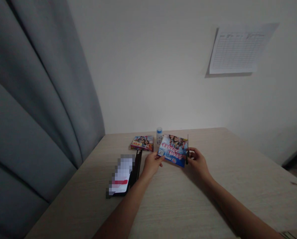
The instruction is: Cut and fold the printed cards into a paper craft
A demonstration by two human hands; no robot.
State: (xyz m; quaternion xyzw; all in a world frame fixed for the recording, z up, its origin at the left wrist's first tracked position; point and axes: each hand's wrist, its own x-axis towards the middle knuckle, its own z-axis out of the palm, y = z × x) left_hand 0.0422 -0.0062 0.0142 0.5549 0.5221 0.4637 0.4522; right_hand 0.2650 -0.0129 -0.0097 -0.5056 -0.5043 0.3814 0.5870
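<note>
"What is nearest the camera?"

"A bare left forearm point(125, 210) and right forearm point(234, 202), both cut off by the bottom edge, reaching across a pale wooden table point(168, 205)."

"And from the left?"

"A grey curtain point(51, 83), running out of view. Then a phone point(121, 176), its lit screen broken into blocky squares and unreadable apart from a red bar. Beside it is a dark object point(137, 169), partly hidden; I can't tell what it is. Beyond lies a stack of colourful leaflets point(142, 142); only the top picture shows."

"The hands?"

"The left hand point(152, 163) pinches the lower left corner of a blue booklet point(173, 151), which overlaps a small clear bottle point(159, 133) behind it. The booklet is tilted over the table's middle. At its right edge, what look like scissors point(187, 157) point upward, blades seen too thinly to judge, with the right hand point(198, 162) closed around the handle."

"Farther right?"

"A printed sheet point(234, 53) on the wall, too small to read, and a dark shape point(296, 158) cut off by the edge."
</note>
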